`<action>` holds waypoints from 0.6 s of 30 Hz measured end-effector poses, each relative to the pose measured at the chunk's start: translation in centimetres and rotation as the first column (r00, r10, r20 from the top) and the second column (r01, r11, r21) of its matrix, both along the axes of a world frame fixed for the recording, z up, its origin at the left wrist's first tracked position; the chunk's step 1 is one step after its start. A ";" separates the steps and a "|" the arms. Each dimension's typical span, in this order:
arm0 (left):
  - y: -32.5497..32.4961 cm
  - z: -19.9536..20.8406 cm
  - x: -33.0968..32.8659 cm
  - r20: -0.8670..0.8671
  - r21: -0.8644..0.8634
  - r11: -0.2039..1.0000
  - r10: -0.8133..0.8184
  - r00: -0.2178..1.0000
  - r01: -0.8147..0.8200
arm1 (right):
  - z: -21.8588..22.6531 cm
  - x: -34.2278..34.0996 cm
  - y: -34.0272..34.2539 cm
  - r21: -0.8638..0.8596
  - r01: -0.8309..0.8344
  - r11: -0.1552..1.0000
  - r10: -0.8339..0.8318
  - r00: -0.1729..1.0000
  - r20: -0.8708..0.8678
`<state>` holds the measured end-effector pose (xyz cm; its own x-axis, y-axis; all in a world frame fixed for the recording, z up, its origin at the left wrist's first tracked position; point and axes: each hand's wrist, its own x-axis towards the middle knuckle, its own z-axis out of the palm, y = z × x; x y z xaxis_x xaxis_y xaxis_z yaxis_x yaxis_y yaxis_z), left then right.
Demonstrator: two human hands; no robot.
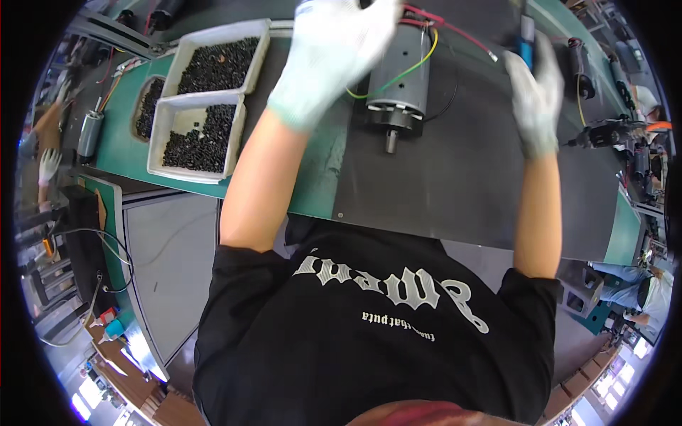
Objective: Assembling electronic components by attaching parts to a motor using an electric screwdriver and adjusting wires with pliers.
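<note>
- A grey cylindrical electric motor lies on the dark mat just ahead of the person, its metal shaft pointing toward the body.
- As far as can be judged, the housing is closed at the shaft end; a green-and-yellow wire and a red lead run from the far end. The red lead's pale tip lies free, joined to nothing. The far end is partly hidden, so what remains there cannot be told.
- The left hand, in a white glove, overlaps the motor's far left side. Its fingertips run past the upper edge, so whether it grips the motor or a wire cannot be told.
- The right hand, gloved and blurred, is well apart from the motor, closed narrowly around a blue-handled tool, perhaps a screwdriver.
- Left of the motor, two white bins hold small black pieces.
- Farther right lie a black power driver and a darker motor.
- Another grey motor stands at far left.
</note>
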<state>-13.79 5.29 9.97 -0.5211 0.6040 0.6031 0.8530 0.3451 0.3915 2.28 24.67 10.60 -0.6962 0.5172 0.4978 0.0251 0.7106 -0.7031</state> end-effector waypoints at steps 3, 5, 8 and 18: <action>5.0 -4.1 -5.3 0.290 -0.223 0.964 0.209 0.934 -0.146 | -5.3 -2.8 4.9 -0.944 -0.228 0.237 0.255 0.953 -0.166; 5.7 -4.7 -4.5 0.481 -0.239 0.949 -0.068 0.874 0.205 | -8.5 -3.3 5.7 -0.963 -0.206 -0.171 0.328 0.910 -0.253; 6.9 -6.6 -3.3 0.553 -0.230 0.972 0.174 0.815 -0.051 | -9.8 -3.8 1.9 -0.953 -0.294 -0.078 0.222 0.926 -0.304; -0.2 2.8 5.6 0.497 0.321 0.932 -0.317 0.808 0.169 | -1.1 5.2 -4.8 -0.808 -0.538 0.240 0.340 0.826 -0.449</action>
<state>-8.16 5.05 12.75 -0.6596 0.6224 0.4213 0.5261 -0.0180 0.8502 7.49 19.86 9.54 -0.9364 0.3405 0.0846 -0.2444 -0.4599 -0.8537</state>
